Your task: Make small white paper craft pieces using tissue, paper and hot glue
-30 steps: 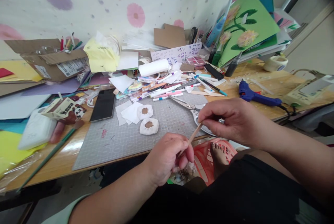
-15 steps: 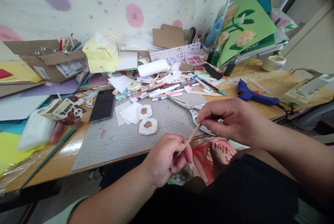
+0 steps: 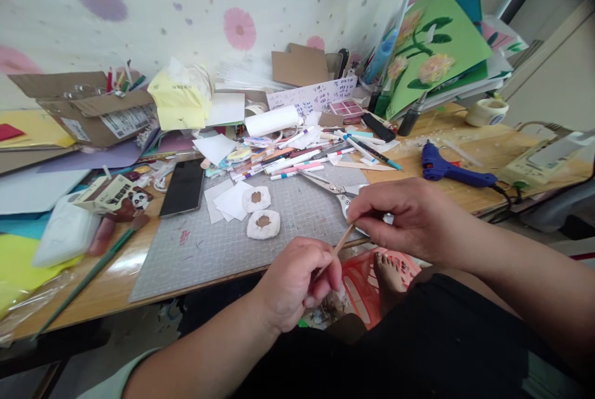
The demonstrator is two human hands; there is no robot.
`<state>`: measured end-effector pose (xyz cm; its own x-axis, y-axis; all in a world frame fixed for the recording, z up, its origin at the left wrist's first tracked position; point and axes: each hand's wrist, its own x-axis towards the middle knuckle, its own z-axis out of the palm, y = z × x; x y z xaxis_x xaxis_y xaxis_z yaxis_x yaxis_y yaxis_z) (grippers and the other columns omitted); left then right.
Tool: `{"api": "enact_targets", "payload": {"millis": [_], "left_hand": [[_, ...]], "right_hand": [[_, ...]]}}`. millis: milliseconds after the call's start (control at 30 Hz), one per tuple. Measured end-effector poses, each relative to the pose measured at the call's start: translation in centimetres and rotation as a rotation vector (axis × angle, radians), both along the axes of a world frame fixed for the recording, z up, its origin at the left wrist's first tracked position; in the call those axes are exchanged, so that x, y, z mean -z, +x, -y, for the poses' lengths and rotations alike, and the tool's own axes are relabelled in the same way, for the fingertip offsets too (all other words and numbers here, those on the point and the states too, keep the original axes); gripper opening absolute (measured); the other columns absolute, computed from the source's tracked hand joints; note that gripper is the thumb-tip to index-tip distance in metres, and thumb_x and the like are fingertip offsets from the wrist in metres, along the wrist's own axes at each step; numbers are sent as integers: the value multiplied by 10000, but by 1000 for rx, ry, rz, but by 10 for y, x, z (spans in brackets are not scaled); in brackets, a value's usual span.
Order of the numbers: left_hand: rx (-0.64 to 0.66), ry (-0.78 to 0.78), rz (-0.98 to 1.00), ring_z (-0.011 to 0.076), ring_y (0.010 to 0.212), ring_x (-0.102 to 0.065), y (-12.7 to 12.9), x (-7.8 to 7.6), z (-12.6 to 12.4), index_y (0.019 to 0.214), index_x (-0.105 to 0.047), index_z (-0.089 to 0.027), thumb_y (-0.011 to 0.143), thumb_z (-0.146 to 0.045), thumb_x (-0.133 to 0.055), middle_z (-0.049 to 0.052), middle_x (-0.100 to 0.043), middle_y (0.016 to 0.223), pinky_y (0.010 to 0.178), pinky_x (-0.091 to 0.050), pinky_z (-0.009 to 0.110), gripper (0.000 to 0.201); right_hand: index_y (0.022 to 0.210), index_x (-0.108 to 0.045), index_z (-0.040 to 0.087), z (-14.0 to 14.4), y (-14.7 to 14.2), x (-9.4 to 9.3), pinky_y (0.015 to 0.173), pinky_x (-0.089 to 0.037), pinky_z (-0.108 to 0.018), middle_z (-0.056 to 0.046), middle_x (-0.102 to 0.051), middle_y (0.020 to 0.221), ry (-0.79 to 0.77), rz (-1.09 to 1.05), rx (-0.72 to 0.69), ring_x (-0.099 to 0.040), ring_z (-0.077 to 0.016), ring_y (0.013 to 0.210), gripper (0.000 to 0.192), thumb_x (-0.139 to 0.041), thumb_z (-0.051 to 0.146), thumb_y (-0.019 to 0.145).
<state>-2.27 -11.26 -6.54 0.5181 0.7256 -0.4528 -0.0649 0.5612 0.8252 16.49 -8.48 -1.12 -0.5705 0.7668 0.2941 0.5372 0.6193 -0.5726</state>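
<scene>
Between my two hands runs a thin, light-brown strip, perhaps cardboard or wood, tilted up to the right. My left hand is closed around its lower end, off the table's front edge. The upper tip is pinched by the thumb and forefinger of my right hand. Behind the right hand lie silver scissors, their handles partly hidden. On the grey cutting mat are two white padded pieces, one nearer and one farther, each with a brown patch. White paper squares lie beside them.
Pens and markers are heaped at the mat's back. A black phone and a long green-handled brush lie to the left. To the right are a blue glue gun and a power strip. A red plastic basket is below.
My right hand has shifted very slightly to the left along with the strip's upper end. Both hands keep their hold, and the things on the table stay where they were.
</scene>
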Motion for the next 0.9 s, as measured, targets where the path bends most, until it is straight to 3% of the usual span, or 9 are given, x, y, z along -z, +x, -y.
{"api": "enact_targets", "payload": {"millis": [233, 700, 900], "left_hand": [[2, -59, 41, 31, 337, -163, 0, -4, 1, 492, -509, -145, 642, -213, -421, -84, -273, 368, 351, -111, 194, 186], [-6, -101, 80, 35, 342, -222, -4, -7, 3, 545, -559, -116, 518, -136, -409, -39, -375, 395, 368, -127, 203, 154], [23, -48, 118, 40, 317, -215, -3, -7, 2, 570, -590, -106, 701, -193, -427, -40, -376, 354, 353, -124, 211, 227]], "right_hand": [[732, -640, 161, 1, -1, 2, 507, -388, -166, 24, -613, 606, 1, 3, 9, -537, -75, 534, 165, -514, 57, 720], [757, -645, 151, -3, 4, 4, 507, -405, -181, 13, -609, 612, -66, -40, 26, -527, -86, 530, 114, -538, 115, 753], [771, -643, 155, -4, 6, 4, 511, -415, -197, 7, -607, 624, -119, -42, 25, -521, -99, 538, 110, -533, 161, 780]]}}
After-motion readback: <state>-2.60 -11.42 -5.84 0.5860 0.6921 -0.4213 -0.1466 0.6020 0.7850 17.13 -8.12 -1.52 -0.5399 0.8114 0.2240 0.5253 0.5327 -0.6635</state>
